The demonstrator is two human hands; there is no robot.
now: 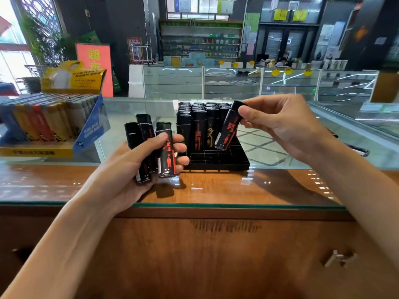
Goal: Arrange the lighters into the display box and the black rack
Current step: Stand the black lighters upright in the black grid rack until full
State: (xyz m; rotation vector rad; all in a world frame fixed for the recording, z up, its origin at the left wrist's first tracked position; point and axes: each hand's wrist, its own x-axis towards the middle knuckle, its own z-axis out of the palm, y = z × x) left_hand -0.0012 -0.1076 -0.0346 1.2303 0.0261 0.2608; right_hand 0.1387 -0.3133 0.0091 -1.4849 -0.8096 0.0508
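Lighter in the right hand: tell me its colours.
The lighter is black with red print, clearest in the head view.

**Location: Retail Shop**

The glass-topped sales counter [216,190] carries a display box [36,151] of lighters [47,121] at its left edge and a black rack [216,158] near its centre. Behind stand glass showcases [233,83] with yellow price tags [275,72] and stocked wall shelves [200,42].

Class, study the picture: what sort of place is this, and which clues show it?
Most likely a shop: glass display counters, stocked shelves behind them, and a display box of lighters.
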